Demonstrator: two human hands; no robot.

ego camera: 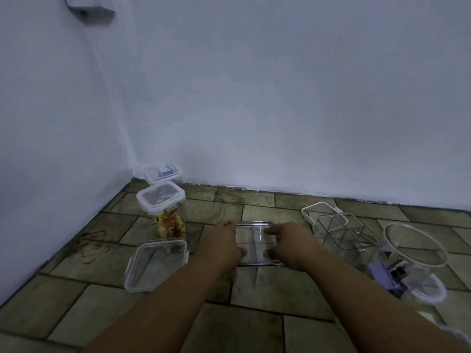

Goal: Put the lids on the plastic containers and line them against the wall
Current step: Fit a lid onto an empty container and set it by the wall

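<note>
A clear rectangular plastic container point(254, 242) stands on the tiled floor in the middle. My left hand point(221, 244) grips its left side and my right hand point(288, 244) grips its right side, thumbs on the near rim. A lidded tall container with orange and yellow contents point(163, 202) stands at the left. Behind it, in the corner against the wall, is a lidded container with a purple item point(163, 173). A clear flat lid or shallow box point(158, 263) lies left of my left arm.
To the right lie a clear divided container point(344, 233) over a lid point(316, 208), a round clear bowl point(415, 243), a purple clip item point(384, 276) and a round lid point(428, 293). The pale wall point(280, 123) meets the floor just behind.
</note>
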